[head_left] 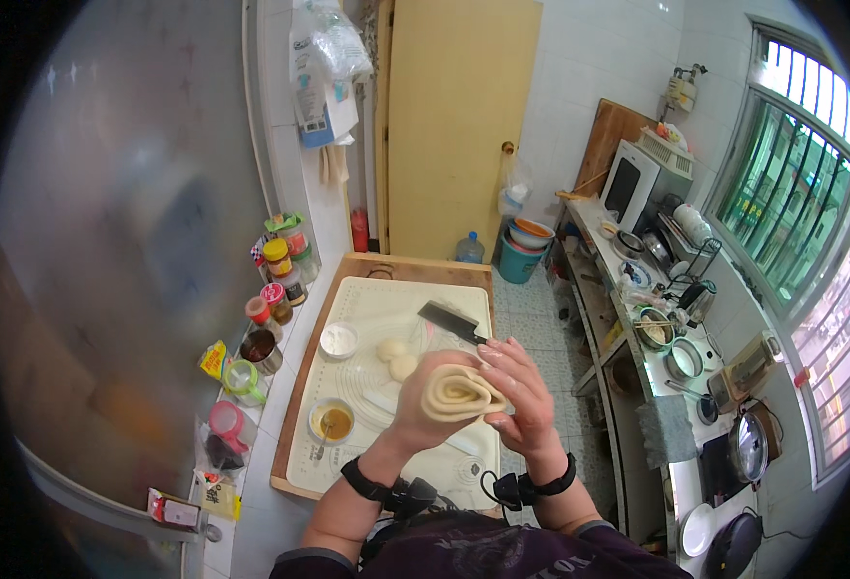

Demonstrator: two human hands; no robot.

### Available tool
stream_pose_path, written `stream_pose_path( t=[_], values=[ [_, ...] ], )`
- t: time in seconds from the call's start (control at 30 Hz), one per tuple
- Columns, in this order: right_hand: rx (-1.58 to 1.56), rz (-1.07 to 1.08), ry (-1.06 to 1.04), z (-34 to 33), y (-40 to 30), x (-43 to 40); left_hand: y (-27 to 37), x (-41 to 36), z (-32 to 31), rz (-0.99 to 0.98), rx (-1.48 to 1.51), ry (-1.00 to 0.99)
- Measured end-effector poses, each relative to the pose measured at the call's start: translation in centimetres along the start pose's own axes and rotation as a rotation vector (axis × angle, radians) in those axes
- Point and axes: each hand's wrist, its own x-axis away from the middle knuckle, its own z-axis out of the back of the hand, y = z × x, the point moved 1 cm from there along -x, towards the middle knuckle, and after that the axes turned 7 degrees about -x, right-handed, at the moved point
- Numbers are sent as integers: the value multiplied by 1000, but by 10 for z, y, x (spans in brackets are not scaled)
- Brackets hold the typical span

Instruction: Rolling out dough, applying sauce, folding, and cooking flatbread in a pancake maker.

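Observation:
A rolled sheet of dough (460, 394) is held up over the board, its spiral end facing the camera. My left hand (421, 402) wraps round its left side, while my right hand (519, 394), dusted white, touches its right side with the fingers fairly straight. Beyond the hands a cleaver (450, 320) lies on the cream pastry mat (425, 293). Pieces of pale dough (394, 351) rest on the mat, partly hidden by my left hand. At the mat's left side are a bowl of white powder (339, 340) and a bowl of yellow-brown paste (332, 422) with a spoon in it.
The mat lies on a wooden board (302, 394). Jars and cups, among them a green-rimmed cup (244, 381), line the ledge at left. At right stands a long counter (631, 326) with bowls, a microwave oven (631, 188) and a lidded pan (748, 446).

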Motion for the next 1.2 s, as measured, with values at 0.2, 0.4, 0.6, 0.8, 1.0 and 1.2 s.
stream_pose_path(
  t=[0.2,0.4,0.6,0.8,1.0,1.2],
  values=[
    [12,-16,45,-4,-4,-2,-4,5,-4,119,97,-38],
    [21,-56,3,-1,1,0,-1,5,-3,115,62,-76],
    [65,9,-10,-2,1,0,2,1,3,10,-57,-104],
    [48,44,136,-11,1,12,8,0,0,63,-36,-104],
    [-96,-34,93,3,-1,5,9,-3,2,35,-83,-152],
    [107,-50,-139,11,-9,-5,11,-2,2,48,-72,-172]
  ],
)
